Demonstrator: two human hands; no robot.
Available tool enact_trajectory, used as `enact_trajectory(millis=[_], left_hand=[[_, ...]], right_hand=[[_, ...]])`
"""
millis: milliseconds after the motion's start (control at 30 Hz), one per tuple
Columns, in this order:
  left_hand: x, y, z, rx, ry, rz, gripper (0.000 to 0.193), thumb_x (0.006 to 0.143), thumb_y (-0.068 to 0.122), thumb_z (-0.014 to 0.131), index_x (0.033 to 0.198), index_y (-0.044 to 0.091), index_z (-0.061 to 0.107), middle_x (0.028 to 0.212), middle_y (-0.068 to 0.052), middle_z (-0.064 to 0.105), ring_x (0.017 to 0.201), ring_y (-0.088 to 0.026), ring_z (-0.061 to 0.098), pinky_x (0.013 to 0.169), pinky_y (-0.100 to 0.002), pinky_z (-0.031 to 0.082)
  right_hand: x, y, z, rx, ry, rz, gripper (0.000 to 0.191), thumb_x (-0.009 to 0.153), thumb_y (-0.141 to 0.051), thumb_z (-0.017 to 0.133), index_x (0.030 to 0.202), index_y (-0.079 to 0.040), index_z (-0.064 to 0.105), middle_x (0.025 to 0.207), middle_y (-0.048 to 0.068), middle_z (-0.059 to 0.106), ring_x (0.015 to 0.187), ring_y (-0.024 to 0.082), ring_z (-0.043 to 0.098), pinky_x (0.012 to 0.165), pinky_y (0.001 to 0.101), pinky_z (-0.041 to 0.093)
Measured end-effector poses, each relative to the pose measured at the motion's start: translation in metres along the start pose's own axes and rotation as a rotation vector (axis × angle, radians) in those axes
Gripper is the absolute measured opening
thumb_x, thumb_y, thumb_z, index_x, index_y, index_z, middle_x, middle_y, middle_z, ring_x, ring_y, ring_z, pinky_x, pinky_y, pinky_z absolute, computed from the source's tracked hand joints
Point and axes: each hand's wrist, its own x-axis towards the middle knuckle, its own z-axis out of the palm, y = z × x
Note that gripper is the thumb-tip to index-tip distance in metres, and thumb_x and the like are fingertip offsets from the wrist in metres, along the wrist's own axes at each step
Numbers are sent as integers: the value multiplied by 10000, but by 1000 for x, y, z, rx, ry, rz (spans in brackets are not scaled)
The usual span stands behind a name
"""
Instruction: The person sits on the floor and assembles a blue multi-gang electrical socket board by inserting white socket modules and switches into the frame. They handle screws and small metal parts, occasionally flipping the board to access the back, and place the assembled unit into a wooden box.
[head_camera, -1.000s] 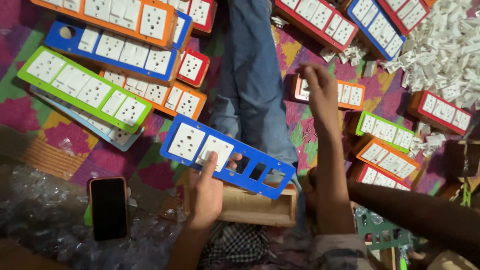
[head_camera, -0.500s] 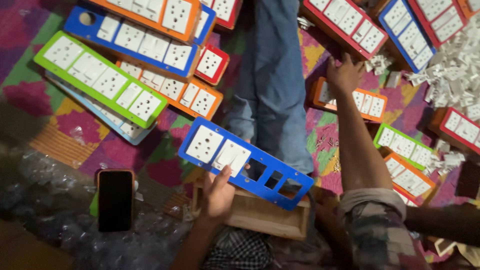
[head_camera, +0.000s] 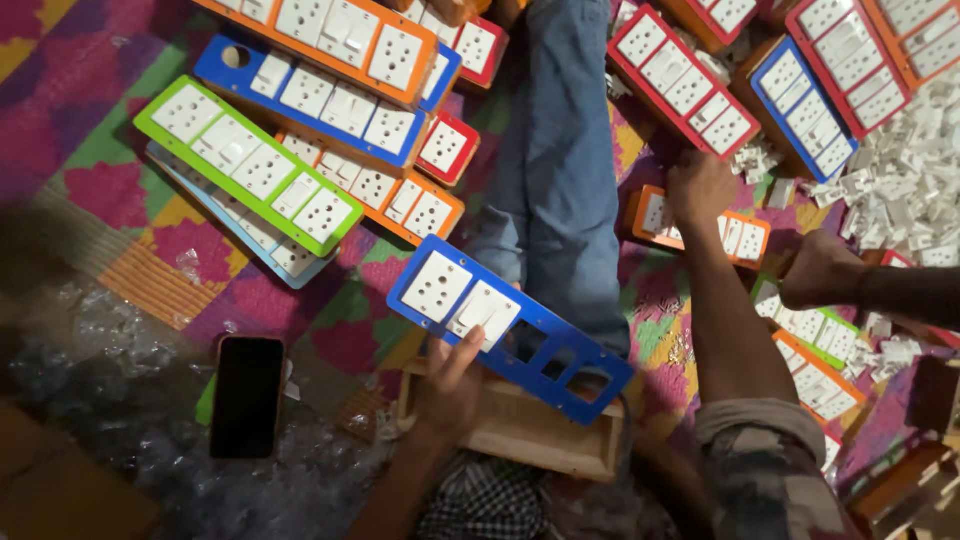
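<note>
The left hand (head_camera: 450, 385) pinches a blue rectangular plastic switch plate (head_camera: 510, 326), two white modules seated, three openings bare, while the right hand (head_camera: 700, 190) seemingly closes on an orange plate (head_camera: 745, 238).

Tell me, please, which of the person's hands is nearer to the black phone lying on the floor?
Left. The left hand holds the blue panel just right of the black phone; the right hand reaches far off, up at the orange panel.

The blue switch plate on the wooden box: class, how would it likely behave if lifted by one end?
The blue switch plate looks like a flat, rigid panel, so it probably stays stiff. Two white modules fill one end while the other openings sit empty, so it may tip toward the left hand. Overhanging the wooden box, it could slide if nudged.
</note>
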Motion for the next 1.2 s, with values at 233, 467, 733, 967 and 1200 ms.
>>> enact_trajectory(millis=[233, 467, 733, 967, 1200], left_hand=[[4, -2, -5, -50, -36, 39, 464, 994, 197, 538, 1384, -50, 570, 1304, -163, 656, 1180, -229, 633, 1044, -360, 487], [8, 0, 6, -193, -19, -9, 471, 991, 173, 567, 1417, -25, 525, 1396, -180, 617, 1238, -238, 633, 1041, -366, 523], [0, -3, 6, -112, -11, -39, 450, 974, 137, 581, 1375, -63, 554, 1379, -131, 652, 1019, -203, 664, 787, -361, 585], [0, -13, -1, 102, -11, 48, 433, 981, 148, 607, 1358, -64, 605, 1348, -131, 678, 1193, -196, 655, 1029, -316, 511], [-5, -27, -10, 237, 80, 74, 435, 952, 132, 679, 1330, -65, 594, 1274, -142, 669, 1158, -219, 638, 1024, -348, 495]], right_hand=[[20, -11, -24, -212, -301, 65, 249, 785, -194, 718, 923, 8, 675, 879, 245, 730, 797, 421, 717, 667, 542, 561], [20, 35, -14, 20, -143, -276, 323, 1002, -165, 636, 1222, 64, 572, 899, 305, 690, 834, 494, 663, 718, 580, 503], [-26, 3, -48, 1274, -322, 291, 354, 1021, -194, 587, 1318, -4, 618, 1118, 51, 702, 926, 153, 698, 791, 317, 576], [-122, -54, -164, 1439, -275, 118, 389, 1034, -84, 608, 1408, 21, 576, 1129, 57, 688, 999, 152, 690, 899, 300, 556], [-194, -76, -227, 1289, -407, -135, 342, 989, -28, 615, 1324, 34, 584, 1206, 75, 687, 1127, 165, 665, 973, 310, 536]])
